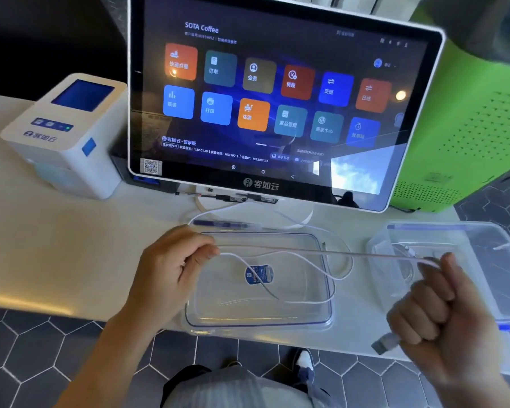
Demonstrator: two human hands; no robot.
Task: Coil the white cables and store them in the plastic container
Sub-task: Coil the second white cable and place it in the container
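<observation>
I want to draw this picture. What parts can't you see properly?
Head view:
- plastic container: its right side is cut off by the picture's edge.
- white cable: part hidden inside the right hand.
- sticker on the clear lid: print too small to read.

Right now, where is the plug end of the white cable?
In the head view, lower right: the plug sticks out below the right hand, which grips the white cable, just right of the clear lid.

White cable [306, 251] taut above container lid [321, 320]
</observation>
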